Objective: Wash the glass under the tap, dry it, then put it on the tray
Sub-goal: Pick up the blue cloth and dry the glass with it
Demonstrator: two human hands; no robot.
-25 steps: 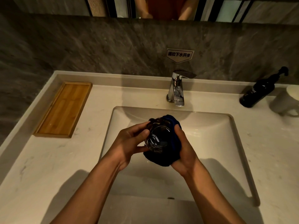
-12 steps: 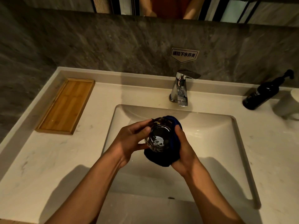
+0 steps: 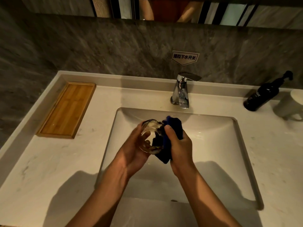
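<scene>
Over the sink basin [image 3: 213, 145], your left hand [image 3: 131, 151] cradles the glass [image 3: 151, 136] while your right hand [image 3: 179, 145] clutches the blue cloth [image 3: 173, 128] against it. Turn the glass slowly, pressing cloth inside, before reaching for the tray [image 3: 67, 110].

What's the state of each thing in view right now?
glass: held over the sink, tilted
blue cloth: pressed against glass
left hand: gripping glass
right hand: gripping cloth
tap: no water running
wooden tray: nothing on it
sink: no standing water
pump bottle: upright on the counter
</scene>
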